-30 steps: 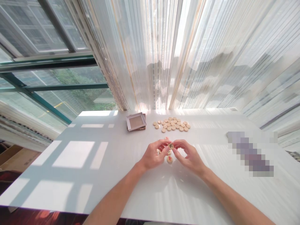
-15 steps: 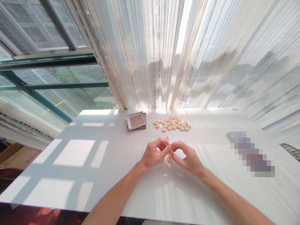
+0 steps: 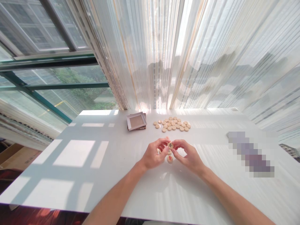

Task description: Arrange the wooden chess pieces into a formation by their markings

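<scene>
Black lettering faces me on the round piece point(image 3: 170, 145), gripped at its edges between the fingertips of my left hand point(image 3: 153, 155) and right hand point(image 3: 188, 156), over the middle of the bench point(image 3: 112, 190). Just below it in my view shows a partly covered black-marked piece point(image 3: 169, 152), and nearer the camera a red-marked piece point(image 3: 170, 159) lies face up. Pale wood also peeks out within the curl of my left fingers; it is probably another piece, though too hidden for me to read. Beyond both hands I see plain pale pieces point(image 3: 173, 127) clustered together, with a shallow tray point(image 3: 128, 122) to their left.
</scene>
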Tool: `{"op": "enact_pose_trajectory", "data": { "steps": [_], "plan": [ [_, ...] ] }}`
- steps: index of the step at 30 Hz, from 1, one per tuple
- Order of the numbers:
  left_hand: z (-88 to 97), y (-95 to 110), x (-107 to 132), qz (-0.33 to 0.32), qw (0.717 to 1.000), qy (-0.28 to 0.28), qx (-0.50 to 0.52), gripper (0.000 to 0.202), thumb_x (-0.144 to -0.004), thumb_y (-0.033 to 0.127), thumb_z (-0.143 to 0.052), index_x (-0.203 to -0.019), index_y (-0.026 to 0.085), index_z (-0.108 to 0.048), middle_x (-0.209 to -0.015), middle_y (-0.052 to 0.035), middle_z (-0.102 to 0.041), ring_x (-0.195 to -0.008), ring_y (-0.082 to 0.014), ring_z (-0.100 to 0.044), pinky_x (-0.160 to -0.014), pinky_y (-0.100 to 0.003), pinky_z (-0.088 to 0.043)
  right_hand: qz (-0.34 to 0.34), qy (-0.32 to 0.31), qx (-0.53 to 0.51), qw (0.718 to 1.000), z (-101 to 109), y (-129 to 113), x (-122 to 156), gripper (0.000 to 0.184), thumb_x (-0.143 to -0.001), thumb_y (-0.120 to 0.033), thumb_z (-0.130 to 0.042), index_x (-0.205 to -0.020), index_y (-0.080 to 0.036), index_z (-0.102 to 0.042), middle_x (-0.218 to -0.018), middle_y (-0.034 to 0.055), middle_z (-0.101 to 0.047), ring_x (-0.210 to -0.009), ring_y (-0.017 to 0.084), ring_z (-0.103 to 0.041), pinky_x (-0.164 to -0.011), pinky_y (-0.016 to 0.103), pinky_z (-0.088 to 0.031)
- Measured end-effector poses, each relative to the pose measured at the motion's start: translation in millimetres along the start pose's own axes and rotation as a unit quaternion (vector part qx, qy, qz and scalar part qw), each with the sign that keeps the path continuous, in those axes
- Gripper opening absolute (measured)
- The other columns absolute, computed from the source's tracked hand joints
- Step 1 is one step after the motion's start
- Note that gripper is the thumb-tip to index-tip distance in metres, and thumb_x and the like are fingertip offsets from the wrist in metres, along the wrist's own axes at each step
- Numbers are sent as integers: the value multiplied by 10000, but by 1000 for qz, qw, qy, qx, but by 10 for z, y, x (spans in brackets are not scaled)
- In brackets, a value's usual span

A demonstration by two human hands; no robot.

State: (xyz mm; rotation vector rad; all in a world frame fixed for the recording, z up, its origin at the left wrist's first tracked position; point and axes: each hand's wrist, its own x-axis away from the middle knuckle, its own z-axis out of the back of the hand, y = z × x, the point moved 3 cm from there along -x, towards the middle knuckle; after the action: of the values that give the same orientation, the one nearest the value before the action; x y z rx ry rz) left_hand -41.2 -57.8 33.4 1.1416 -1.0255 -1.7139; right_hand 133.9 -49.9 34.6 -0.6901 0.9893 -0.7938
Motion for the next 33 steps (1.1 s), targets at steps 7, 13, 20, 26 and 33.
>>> {"op": "enact_pose_trajectory", "data": {
  "steps": [7, 13, 20, 26, 33],
  "plan": [
    [-19, 16, 3, -3, 1000, -1, -11, 295, -938, 335, -601, -1196, 190, -611, -1008, -79, -717, -813, -166, -705, -742, -284, -565, -16, 1, -15, 1000, 13, -11, 0, 179, -936, -287, -623, -1107, -235, -616, -1012, 63, -723, -832, 199, -698, -794, 372, -595],
    [-19, 25, 5, -5, 1000, 3, -22, 303, -923, 371, -621, -1173, 198, -615, -931, -52, -709, -770, -153, -688, -685, -263, -551, -26, -2, -19, 999, 35, -1, -5, 157, -963, -300, -579, -1097, -236, -628, -1013, 66, -724, -881, 211, -703, -819, 369, -592],
    [-27, 62, 12, -33, 998, -24, -53, 266, -928, 312, -612, -1168, 196, -614, -861, -36, -707, -729, -137, -669, -669, -251, -536, -38, 4, -14, 999, 34, -14, -15, 137, -943, -335, -612, -1018, -223, -636, -924, 54, -719, -807, 203, -699, -766, 354, -594],
    [-19, 76, 16, -46, 996, -28, -77, 258, -924, 286, -608, -1167, 202, -608, -896, -43, -728, -752, -142, -681, -631, -235, -532, -49, 9, -16, 999, 34, 6, -13, 178, -905, -383, -667, -969, -219, -644, -873, 49, -718, -752, 196, -691, -731, 354, -599],
    [-55, 40, 36, -57, 993, -37, -100, 252, -923, 259, -595, -1172, 223, -619, -843, -25, -729, -730, -145, -685, -672, -261, -553, -67, 5, -26, 997, 29, 25, -10, 187, -893, -400, -679, -922, -220, -639, -811, 31, -721, -731, 194, -693, -698, 338, -588]
  ]
}}
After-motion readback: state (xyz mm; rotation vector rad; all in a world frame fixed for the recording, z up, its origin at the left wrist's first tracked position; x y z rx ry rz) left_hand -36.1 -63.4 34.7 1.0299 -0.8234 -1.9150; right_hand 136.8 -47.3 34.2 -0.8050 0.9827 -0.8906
